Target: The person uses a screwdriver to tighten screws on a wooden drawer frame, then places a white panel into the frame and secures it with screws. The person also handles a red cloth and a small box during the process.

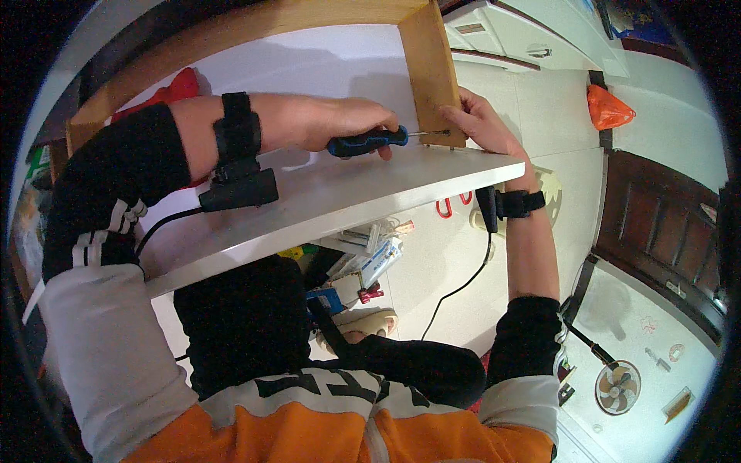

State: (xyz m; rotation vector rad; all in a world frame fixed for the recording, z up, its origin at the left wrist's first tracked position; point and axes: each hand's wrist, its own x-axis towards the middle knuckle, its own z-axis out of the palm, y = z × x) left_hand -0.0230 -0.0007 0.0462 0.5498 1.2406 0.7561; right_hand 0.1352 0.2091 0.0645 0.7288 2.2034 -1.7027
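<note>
Near the upper centre of the frame our left hand [340, 123] grips a blue-and-black-handled screwdriver [369, 141], its tip against the brown upright wooden panel [431, 69]; our right hand [482, 123] closes on that panel's lower edge, above the white flat board [340, 197].

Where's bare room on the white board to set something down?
Free: the white board below the left hand, toward its near edge, and the stretch behind that forearm. Crowded: the wooden panel corner, where the screwdriver and right hand meet.
</note>
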